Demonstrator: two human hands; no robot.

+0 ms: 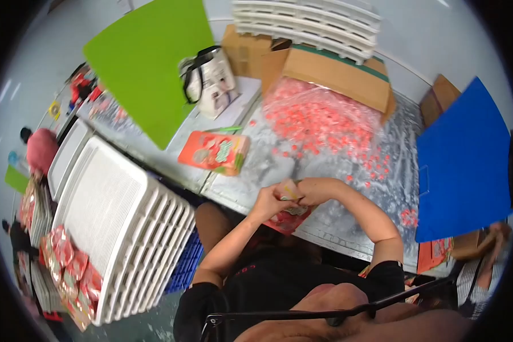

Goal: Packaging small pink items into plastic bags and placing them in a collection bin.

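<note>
Both my hands meet at the near edge of the worktable (347, 211). My left hand (269, 199) and my right hand (313, 191) close together on a small red and green carton (290, 216), with the carton's top between the fingers. Just beyond them lies a big clear bag of small red wrapped pieces (319, 117), and several loose pieces are scattered over the tabletop. A filled red and green carton (215, 151) lies on its side to the left of my hands.
A stack of white plastic trays (125, 222) stands at my left with filled cartons (68, 268) on it. A green board (148, 57), a blue board (464, 165), brown cardboard boxes (336, 71), a handbag (208, 77) and more white trays (308, 23) ring the table. Other people work at far left.
</note>
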